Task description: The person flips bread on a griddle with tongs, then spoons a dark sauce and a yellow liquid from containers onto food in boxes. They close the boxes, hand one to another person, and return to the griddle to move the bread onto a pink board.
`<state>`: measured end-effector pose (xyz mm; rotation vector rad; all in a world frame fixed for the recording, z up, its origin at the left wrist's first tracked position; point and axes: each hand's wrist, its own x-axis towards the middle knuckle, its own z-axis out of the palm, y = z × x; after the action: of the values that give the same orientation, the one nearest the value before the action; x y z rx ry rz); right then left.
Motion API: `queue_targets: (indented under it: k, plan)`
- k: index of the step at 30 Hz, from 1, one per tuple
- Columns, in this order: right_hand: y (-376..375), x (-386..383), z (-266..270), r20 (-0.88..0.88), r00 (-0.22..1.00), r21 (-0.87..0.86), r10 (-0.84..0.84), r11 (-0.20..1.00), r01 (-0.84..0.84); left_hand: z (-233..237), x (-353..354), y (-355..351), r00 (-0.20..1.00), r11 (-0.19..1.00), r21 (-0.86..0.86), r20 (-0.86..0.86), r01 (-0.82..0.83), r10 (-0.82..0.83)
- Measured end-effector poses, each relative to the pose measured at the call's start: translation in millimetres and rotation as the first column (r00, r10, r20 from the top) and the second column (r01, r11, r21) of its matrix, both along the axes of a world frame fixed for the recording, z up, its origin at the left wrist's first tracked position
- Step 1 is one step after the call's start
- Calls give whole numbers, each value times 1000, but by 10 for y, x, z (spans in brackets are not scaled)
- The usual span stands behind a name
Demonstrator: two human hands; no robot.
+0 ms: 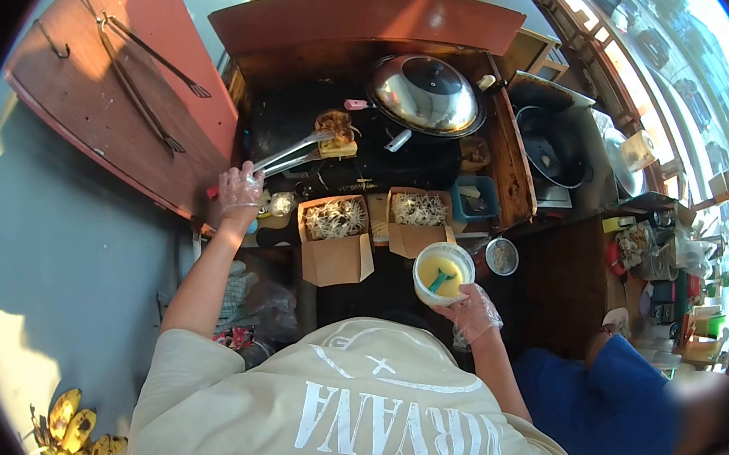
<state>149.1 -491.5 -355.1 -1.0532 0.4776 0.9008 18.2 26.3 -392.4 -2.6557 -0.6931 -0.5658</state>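
My left hand (241,191), in a clear plastic glove, is closed on metal tongs (288,152). The far ends of the tongs are at a piece of toasted bread (336,135) with a browned topping, over the black griddle. In my right hand (472,315), also gloved, is a white plastic tub (467,272) of yellow spread, with a green utensil (441,280) standing in it. Between my hands are two open cardboard boxes, one on the left (337,264) and one on the right (420,240), both topped with pale shreds.
A silver domed lid (426,93) sits at the griddle's back right. Near the right box are a blue container (475,199) and a small round bowl (502,257). Further right is a dark pan (552,145). A person in blue (601,417) is close at my right.
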Motion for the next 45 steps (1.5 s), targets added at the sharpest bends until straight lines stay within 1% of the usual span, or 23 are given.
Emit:
queue_targets:
  k: [2,5,7,8,9,10,13,14,15,16,17,18,19,22,24,26,29,31,34,41,42,44,45]
  plan:
    - [17,53,-46,-20,1000,35,25,999,-24,45,-140,-28,999,999,6,3,-52,52]
    - [89,129,-30,1,998,-4,67,998,-67,341,-449,-297,979,966,-160,-42,-202,198]
    - [113,175,-14,10,996,17,89,996,-89,530,-790,-644,999,988,-154,29,-14,19]
    - [131,194,-9,16,995,35,100,994,-101,484,-936,-787,999,989,-145,29,-23,27]
    - [153,208,6,15,994,44,109,993,-109,405,-1079,-921,918,566,-823,259,47,300]
    - [180,224,28,26,993,31,112,993,-113,382,-1133,-1000,760,-162,-918,190,363,622]
    - [186,293,-133,56,988,9,144,989,-144,903,-995,-1428,851,-93,-980,102,174,514]
    - [205,338,-216,78,982,0,170,985,-171,862,-1023,-1219,912,278,-959,167,61,374]
    - [201,395,-274,85,975,22,206,978,-208,1085,-942,-1075,935,729,-684,282,40,214]
    - [180,456,-325,72,968,42,242,968,-246,1441,-808,-955,960,975,-217,280,37,26]
    - [224,470,-350,59,959,60,277,958,-280,2033,-653,-955,985,977,-174,97,-128,146]
    - [406,474,-317,80,943,88,324,940,-330,2752,-437,-666,994,983,181,106,-4,-15]
    - [411,450,-228,88,941,68,327,941,-333,3091,-369,-602,994,922,386,74,42,-76]
    - [475,370,76,98,937,51,335,939,-341,3771,-227,-432,999,846,530,-15,50,-50]
    - [501,350,77,93,937,80,337,935,-345,3966,-253,-171,974,699,694,-12,172,-228]
    - [492,307,100,84,936,109,340,931,-348,4073,-300,69,971,701,684,-47,202,-234]
    - [411,293,29,75,925,126,373,917,-380,4067,-356,201,971,712,663,-102,230,-218]
    - [387,309,-91,77,914,115,398,907,-405,3970,-382,179,964,829,555,-253,72,86]
    - [366,271,-115,51,928,46,368,928,-370,3872,-363,60,929,838,543,-331,43,167]
    - [572,216,84,147,922,65,359,926,-371,3383,-534,138,962,846,525,-267,94,58]
    - [593,208,127,199,904,67,379,915,-398,3242,-483,-99,958,860,492,-287,136,13]
    - [715,166,337,201,900,13,387,918,-397,3026,-431,-731,996,886,459,-87,61,-24]
    - [796,146,381,229,878,-15,421,903,-429,2805,-338,-952,967,934,254,-33,251,-252]
